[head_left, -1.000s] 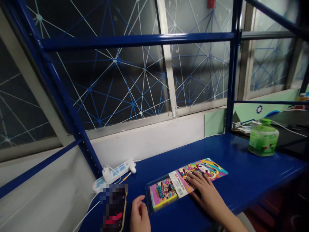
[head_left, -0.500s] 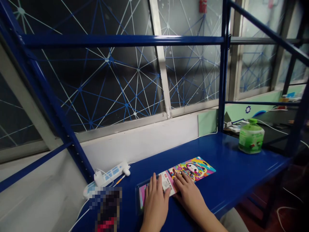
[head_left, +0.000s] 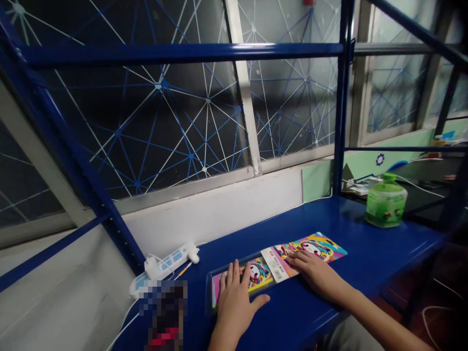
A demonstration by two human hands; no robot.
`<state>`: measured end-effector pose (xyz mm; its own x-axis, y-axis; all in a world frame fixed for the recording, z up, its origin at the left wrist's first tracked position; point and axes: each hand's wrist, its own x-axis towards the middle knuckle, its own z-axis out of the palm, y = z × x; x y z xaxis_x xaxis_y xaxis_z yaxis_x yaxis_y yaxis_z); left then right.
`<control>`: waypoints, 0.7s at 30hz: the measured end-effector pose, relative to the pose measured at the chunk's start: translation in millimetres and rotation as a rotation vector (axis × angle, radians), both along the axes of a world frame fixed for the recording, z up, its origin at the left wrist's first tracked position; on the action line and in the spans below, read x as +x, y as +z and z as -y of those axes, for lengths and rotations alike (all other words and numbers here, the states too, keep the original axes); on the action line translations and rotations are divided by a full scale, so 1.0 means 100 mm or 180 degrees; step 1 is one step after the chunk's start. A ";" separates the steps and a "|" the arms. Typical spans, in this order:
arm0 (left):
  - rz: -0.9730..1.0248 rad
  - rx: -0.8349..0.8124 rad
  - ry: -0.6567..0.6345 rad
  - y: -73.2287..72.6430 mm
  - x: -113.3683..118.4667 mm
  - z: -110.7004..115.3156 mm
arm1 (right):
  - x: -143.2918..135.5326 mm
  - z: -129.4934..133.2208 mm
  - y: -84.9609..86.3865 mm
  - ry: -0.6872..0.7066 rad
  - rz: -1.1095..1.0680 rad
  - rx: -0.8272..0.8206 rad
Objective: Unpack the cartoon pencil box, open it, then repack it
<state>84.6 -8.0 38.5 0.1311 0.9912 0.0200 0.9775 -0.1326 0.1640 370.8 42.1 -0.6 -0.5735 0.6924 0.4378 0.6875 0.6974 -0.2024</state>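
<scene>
On the blue table, my left hand (head_left: 236, 302) lies across a clear plastic tray (head_left: 209, 295), fingers stretched and thumb out to the side. Inside the tray, a colourful panda picture (head_left: 260, 273) shows beside those fingers. A printed card (head_left: 280, 267) with a white strip reading "PENCIL BOX" overlaps the tray's right end and carries a bright panda design. My right hand (head_left: 320, 275) has its fingers bent over the card's near edge; the thumb is hidden.
A white power strip (head_left: 171, 262) with plugs and cables lies at the left by the wall. Nearer me is a pixelated dark object (head_left: 168, 312). A green bottle (head_left: 386, 202) stands on the table's right end. Blue metal posts (head_left: 340, 117) frame the desk before patterned windows.
My right hand and the printed card have slid to the right, uncovering the panda picture in the tray. My left hand stays on the tray, its thumb now spread wider.
</scene>
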 end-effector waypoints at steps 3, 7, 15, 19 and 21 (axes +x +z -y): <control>-0.0019 -0.0025 -0.0005 0.02 0.00 -0.08 | 0.08 -0.10 -0.03 -0.0028 0.0136 0.0000; -0.0021 -0.0051 -0.0028 0.04 -0.05 -0.26 | 0.06 -0.32 -0.05 -0.0025 0.0259 0.0007; 0.0041 -0.0004 0.0027 0.00 -0.21 -0.62 | 0.18 -0.74 -0.16 -0.0265 0.0300 -0.0022; 0.0123 0.0031 0.0062 -0.03 -0.26 -0.69 | 0.32 -0.85 -0.23 -0.0342 0.0331 -0.0049; 0.0180 0.0041 0.0080 -0.03 -0.26 -0.70 | 0.45 -0.89 -0.24 -0.0421 0.0343 -0.0002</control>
<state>58.3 62.3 35.1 0.1045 0.9937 0.0396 0.9698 -0.1107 0.2174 415.9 130.6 -24.5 -0.5210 0.7652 0.3782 0.7911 0.5993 -0.1228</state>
